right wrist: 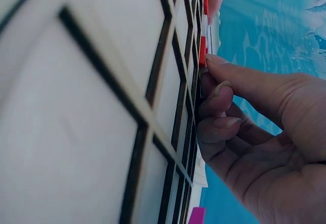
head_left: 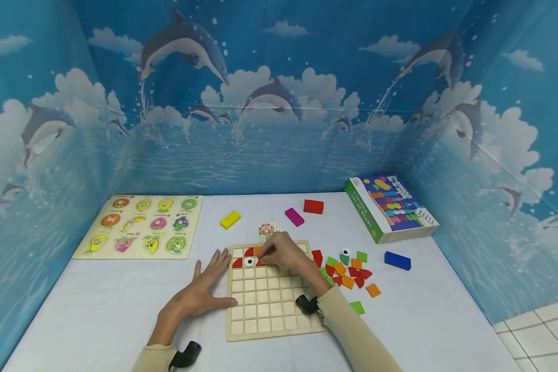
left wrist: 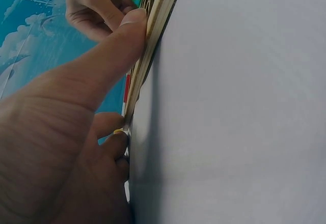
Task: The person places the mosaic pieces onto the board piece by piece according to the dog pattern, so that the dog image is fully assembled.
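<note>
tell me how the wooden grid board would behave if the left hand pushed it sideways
The grid board looks like a stiff, flat wooden slab, so it would probably slide as one piece across the smooth white table rather than bend or tip. The left hand lies flat against its edge. The loose tiles in its cells might jiggle.

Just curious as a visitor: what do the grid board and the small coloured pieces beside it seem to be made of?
The grid board looks like pale unpainted wood: matt, light tan, with layered edges in the left wrist view. The coloured pieces look like painted wood, flat with even, solid colour, though plastic cannot be ruled out.
</note>
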The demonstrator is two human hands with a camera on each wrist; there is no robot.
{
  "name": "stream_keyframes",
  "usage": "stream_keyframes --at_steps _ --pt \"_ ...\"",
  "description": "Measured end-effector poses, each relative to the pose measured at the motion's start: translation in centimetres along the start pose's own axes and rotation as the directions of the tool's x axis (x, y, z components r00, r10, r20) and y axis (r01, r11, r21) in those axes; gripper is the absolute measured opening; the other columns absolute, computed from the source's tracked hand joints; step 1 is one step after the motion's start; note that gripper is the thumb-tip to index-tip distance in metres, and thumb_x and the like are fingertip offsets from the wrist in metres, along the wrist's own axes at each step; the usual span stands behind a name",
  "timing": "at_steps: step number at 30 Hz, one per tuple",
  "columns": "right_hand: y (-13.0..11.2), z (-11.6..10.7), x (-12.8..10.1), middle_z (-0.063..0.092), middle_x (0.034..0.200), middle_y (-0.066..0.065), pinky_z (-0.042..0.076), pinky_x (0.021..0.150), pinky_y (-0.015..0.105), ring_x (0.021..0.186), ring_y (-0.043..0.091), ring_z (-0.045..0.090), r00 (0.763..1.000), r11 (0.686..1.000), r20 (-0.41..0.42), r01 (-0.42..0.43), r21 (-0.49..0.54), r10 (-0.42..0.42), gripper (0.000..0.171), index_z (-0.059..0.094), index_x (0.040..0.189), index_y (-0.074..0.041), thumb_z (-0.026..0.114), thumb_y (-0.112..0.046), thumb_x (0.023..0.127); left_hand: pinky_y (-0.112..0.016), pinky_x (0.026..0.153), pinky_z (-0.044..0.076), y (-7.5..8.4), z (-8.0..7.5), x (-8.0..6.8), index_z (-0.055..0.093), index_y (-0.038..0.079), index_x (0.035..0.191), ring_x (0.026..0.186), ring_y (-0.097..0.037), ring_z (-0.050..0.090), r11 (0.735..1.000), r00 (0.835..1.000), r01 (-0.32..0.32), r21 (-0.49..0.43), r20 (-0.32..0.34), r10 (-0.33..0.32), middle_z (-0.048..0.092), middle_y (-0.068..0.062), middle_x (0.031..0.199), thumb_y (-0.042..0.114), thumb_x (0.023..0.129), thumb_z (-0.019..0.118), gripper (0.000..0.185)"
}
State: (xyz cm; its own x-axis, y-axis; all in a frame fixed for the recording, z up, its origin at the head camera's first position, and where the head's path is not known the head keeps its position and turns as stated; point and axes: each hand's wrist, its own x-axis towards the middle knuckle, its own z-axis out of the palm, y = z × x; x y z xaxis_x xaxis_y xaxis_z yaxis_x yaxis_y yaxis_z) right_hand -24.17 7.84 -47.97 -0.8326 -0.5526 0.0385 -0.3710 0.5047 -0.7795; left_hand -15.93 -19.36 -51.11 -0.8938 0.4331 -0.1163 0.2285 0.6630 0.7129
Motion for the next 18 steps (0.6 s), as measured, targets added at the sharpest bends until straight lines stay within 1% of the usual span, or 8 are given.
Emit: stream_keyframes --at_steps 2,5,9,11,15,18 --pt "0.0 -0.2 -0.2 0.082 0.086 0.004 0.059 0.067 0.021 0.075 0.006 0.067 1.0 1.0 0.001 0.008 -0.008 -0.008 0.006 0.087 0.091 -0.003 0.085 0.002 0.09 -0.065 0.129 -0.019 0.1 0.0 0.0 0.021 0.008 0.173 0.168 -0.034 -0.003 1.0 1.0 -0.002 0.002 0.0 0.002 0.008 -0.01 0.182 0.041 0.086 0.092 0.116" --pt "0.3 -1.0 -0.6 0.081 0.089 0.005 0.06 0.069 0.022 0.077 0.007 0.068 0.999 0.999 -0.004 0.049 -0.013 -0.049 0.005 0.087 0.094 -0.002 0.083 0.001 0.092 -0.066 0.129 -0.02 0.1 0.1 -0.1 0.02 0.007 0.173 0.168 -0.035 -0.004 1.0 1.0 -0.007 -0.002 0.0 0.007 0.007 -0.011 0.182 0.04 0.087 0.092 0.117" --pt "0.9 -3.0 -1.7 0.082 0.096 0.007 0.062 0.072 0.025 0.081 0.011 0.069 0.995 0.995 -0.021 0.094 -0.025 -0.094 0.007 0.085 0.1 0.0 0.082 -0.002 0.094 -0.066 0.128 -0.02 0.1 0.1 -0.2 0.019 0.007 0.173 0.167 -0.037 -0.004 1.0 1.0 -0.017 -0.006 -0.008 0.017 0.007 -0.012 0.182 0.039 0.086 0.092 0.118" --pt "1.6 -4.3 -2.5 0.082 0.098 0.006 0.061 0.072 0.025 0.081 0.011 0.068 0.996 0.996 -0.047 0.079 -0.045 -0.081 0.01 0.085 0.104 -0.001 0.083 -0.004 0.094 -0.067 0.128 -0.02 0.1 0.1 -0.2 0.019 0.006 0.173 0.167 -0.038 -0.003 1.0 1.0 -0.026 -0.005 -0.013 0.026 0.007 -0.013 0.181 0.039 0.086 0.092 0.119" --pt "3.8 -7.1 -4.4 0.08 0.097 0.002 0.062 0.074 0.027 0.081 0.014 0.066 0.994 0.997 -0.107 0.021 -0.069 -0.028 0.015 0.085 0.108 -0.002 0.084 -0.006 0.094 -0.067 0.128 -0.02 0.0 0.2 -0.1 0.019 0.006 0.173 0.167 -0.038 -0.003 1.0 1.0 -0.024 0.001 -0.014 0.024 0.007 -0.013 0.181 0.039 0.085 0.093 0.119" --pt "5.6 -9.2 -5.9 0.078 0.095 0.003 0.062 0.078 0.029 0.085 0.019 0.067 0.991 0.997 -0.131 -0.024 -0.067 0.015 0.017 0.084 0.111 -0.002 0.083 -0.007 0.095 -0.065 0.129 -0.019 -0.1 0.3 0.1 0.02 0.008 0.173 0.168 -0.035 -0.003 1.0 1.0 -0.005 0.003 -0.014 0.005 0.007 -0.011 0.182 0.04 0.085 0.093 0.119"
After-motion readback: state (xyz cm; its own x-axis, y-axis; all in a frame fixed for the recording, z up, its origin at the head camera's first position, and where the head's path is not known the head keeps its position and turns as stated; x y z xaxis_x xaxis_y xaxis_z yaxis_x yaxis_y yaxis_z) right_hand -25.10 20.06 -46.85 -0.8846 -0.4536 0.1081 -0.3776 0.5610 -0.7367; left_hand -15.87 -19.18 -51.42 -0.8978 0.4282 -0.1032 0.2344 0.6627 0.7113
